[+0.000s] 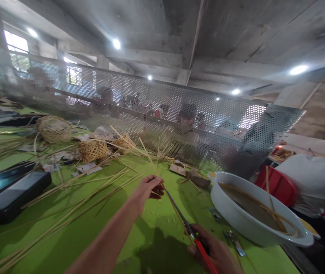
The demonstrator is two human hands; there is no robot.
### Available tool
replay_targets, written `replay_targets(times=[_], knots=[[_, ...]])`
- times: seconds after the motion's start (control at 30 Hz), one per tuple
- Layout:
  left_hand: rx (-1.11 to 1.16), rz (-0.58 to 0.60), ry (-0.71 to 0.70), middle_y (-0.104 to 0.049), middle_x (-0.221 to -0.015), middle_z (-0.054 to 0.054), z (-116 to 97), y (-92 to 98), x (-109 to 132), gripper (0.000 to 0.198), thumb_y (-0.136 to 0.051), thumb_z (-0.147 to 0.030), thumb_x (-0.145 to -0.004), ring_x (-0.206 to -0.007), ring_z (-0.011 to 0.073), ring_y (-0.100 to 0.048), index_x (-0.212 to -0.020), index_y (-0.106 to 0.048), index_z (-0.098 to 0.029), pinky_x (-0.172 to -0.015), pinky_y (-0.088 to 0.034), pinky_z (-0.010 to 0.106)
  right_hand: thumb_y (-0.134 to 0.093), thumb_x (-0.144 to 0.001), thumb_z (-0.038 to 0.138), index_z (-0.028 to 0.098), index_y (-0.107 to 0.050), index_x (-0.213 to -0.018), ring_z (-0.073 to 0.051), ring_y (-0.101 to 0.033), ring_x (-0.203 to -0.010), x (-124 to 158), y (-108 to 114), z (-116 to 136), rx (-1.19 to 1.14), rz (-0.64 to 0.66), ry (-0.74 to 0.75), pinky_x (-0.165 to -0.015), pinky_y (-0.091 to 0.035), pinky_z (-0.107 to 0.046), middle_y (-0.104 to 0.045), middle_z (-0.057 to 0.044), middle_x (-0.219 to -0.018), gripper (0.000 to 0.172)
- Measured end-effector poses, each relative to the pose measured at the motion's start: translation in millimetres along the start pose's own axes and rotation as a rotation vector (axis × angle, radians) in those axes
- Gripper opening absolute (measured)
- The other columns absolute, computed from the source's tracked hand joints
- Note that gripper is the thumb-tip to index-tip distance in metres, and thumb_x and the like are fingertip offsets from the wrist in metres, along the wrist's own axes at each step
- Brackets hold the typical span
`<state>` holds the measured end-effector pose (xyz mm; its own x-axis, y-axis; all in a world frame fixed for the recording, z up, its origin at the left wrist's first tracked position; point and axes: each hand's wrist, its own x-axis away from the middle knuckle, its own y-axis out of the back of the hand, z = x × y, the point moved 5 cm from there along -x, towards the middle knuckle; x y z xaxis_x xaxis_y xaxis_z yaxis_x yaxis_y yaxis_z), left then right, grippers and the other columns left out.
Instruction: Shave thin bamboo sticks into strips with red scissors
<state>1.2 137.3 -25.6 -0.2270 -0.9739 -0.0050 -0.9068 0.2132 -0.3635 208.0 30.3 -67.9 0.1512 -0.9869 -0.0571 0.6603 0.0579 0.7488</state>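
Observation:
My left hand (pixel 152 186) is closed, thumb against fingers, on a thin bamboo strip (pixel 148 154) that sticks up beyond it and runs back toward my right hand. In my right hand (pixel 211 247) is a red-handled tool (pixel 204 255) with a long, narrow metal blade. Its blade lies along the strip, with the tip close to my left fingers. Whether it is a knife or scissors, I cannot tell. Both hands are above the green tabletop (pixel 151 247). Long loose bamboo strips (pixel 94 194) lie to the left of my left forearm.
At right stands a white basin (pixel 236 217) of brownish water with strips soaking in it. Small metal clips (pixel 233 241) lie beside it. Woven bamboo baskets (pixel 92 150) and paper scraps sit at the back left, a black device (pixel 16 194) at left. A perforated metal screen (pixel 151 110) crosses behind. A person (pixel 311 179) is at far right.

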Motion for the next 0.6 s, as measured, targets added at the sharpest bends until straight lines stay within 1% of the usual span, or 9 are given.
replay_targets(times=[0.1,0.2,0.37,0.6], knots=[[-0.006,-0.070,-0.060,-0.065,-0.069,0.003,-7,13.1,-6,0.022,-0.070,-0.037,-0.070,-0.058,0.0127,-0.059,-0.074,-0.061,-0.016,-0.057,-0.049,0.025,-0.058,-0.074,0.056,0.023,-0.065,-0.102,-0.015,-0.049,-0.056,1,-2,3,0.006,0.010,0.009,-0.053,-0.037,-0.021,-0.055,0.004,-0.061,0.045],[-0.003,-0.100,-0.094,-0.064,-0.063,0.002,-9,20.6,-10,0.023,-0.072,-0.035,-0.068,-0.056,0.0126,-0.057,-0.068,-0.059,-0.016,-0.060,-0.050,0.026,-0.054,-0.076,0.058,0.023,-0.062,-0.106,-0.013,-0.045,-0.055,2,-6,6,0.039,0.081,0.042,-0.051,-0.034,-0.021,-0.052,0.004,-0.061,0.047],[-0.004,-0.096,-0.097,-0.066,-0.061,0.003,-7,18.4,-10,0.026,-0.074,-0.037,-0.065,-0.055,0.0136,-0.059,-0.066,-0.059,-0.015,-0.061,-0.051,0.028,-0.049,-0.078,0.062,0.024,-0.058,-0.108,-0.013,-0.041,-0.054,3,-6,7,0.081,0.081,0.045,-0.050,-0.029,-0.021,-0.047,0.005,-0.059,0.049],[-0.005,-0.093,-0.097,-0.066,-0.062,0.003,-4,14.0,-8,0.027,-0.074,-0.037,-0.063,-0.056,0.0134,-0.060,-0.067,-0.060,-0.015,-0.063,-0.052,0.029,-0.049,-0.078,0.061,0.025,-0.056,-0.110,-0.014,-0.045,-0.058,3,-6,4,0.099,0.112,0.011,-0.052,-0.031,-0.021,-0.049,0.005,-0.062,0.049]])
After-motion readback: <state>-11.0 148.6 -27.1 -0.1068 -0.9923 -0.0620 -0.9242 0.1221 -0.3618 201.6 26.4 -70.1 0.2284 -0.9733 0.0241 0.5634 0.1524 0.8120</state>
